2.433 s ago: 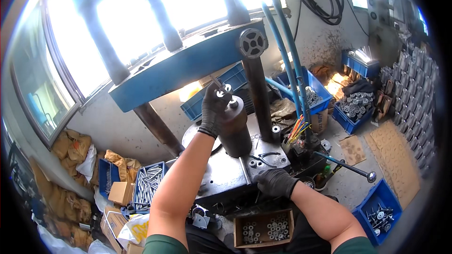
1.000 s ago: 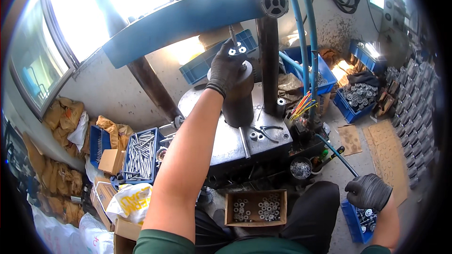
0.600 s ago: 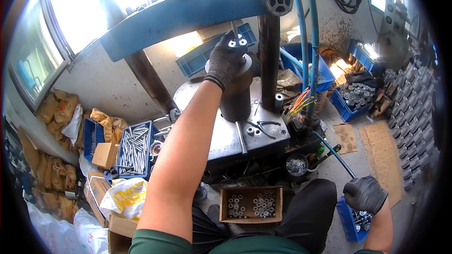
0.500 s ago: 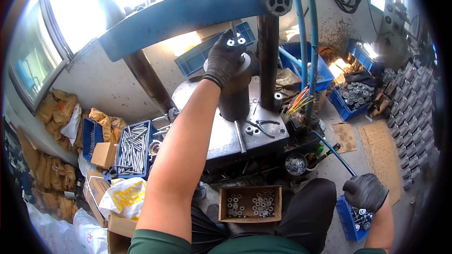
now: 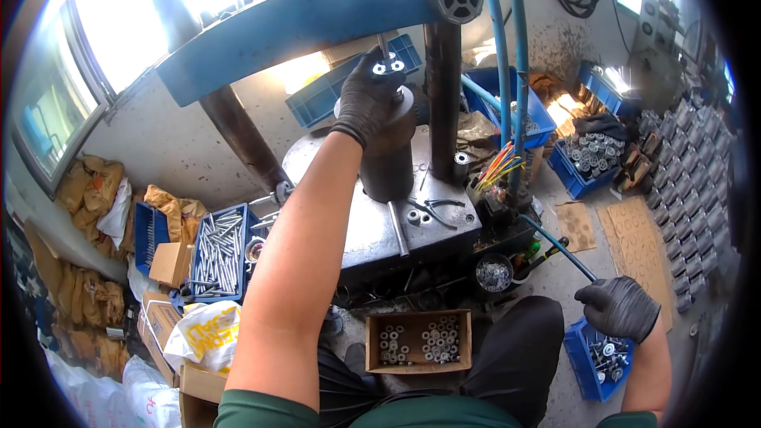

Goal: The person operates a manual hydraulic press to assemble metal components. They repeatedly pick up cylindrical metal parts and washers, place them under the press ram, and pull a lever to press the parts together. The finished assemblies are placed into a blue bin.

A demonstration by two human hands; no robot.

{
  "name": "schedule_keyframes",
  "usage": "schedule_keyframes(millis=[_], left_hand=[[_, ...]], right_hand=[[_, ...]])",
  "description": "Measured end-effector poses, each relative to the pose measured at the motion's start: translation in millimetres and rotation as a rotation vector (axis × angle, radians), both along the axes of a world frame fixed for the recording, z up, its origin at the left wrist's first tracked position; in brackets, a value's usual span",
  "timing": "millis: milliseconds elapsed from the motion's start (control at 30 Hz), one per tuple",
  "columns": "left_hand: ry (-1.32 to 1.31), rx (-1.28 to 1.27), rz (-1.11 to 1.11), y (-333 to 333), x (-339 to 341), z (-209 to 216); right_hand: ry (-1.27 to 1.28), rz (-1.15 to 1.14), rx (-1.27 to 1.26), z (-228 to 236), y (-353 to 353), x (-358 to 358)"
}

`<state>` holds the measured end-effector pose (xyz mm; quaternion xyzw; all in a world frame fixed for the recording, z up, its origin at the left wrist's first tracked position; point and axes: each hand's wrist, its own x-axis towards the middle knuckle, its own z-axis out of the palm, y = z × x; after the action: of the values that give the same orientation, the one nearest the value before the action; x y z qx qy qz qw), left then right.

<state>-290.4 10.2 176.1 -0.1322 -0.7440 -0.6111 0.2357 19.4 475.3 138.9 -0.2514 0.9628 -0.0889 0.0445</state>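
My left hand (image 5: 366, 103), in a dark glove, is closed around a metal shaft piece with a round flange (image 5: 388, 68) at its top. It holds the piece upright over the round steel cylinder (image 5: 387, 166) of a press, below the blue crossbeam (image 5: 317, 32). My fingers hide most of the shaft. Over on the right, my right hand (image 5: 620, 309), also gloved, is closed on the end of a long blue lever (image 5: 559, 247). The lever slants up to a block beside the press table (image 5: 357, 246). A steel rod (image 5: 398, 228) and pliers (image 5: 437, 214) lie on that table.
A cardboard box (image 5: 418, 369) of small round metal parts sits between my legs. Blue crates hold metal rods (image 5: 218, 254) at left and flanged parts (image 5: 590, 154) at right. Another blue bin (image 5: 583, 380) stands beneath my right hand. Stacked metal cylinders (image 5: 694, 198) line the right side.
My right hand and the lever end have risen slightly. My left hand keeps its hold on the flanged piece, at nearly the same place. The whole view has shifted a little.
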Motion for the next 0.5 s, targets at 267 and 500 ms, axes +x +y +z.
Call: schedule_keyframes(millis=[267,500], left_hand=[[-0.043,-0.028,0.017,-4,-9,-5],[-0.039,0.088,-0.064,-5,4,2]], right_hand=[[-0.002,-0.052,-0.039,-1,1,-3],[-0.084,0.036,0.038,4,-1,-4]])
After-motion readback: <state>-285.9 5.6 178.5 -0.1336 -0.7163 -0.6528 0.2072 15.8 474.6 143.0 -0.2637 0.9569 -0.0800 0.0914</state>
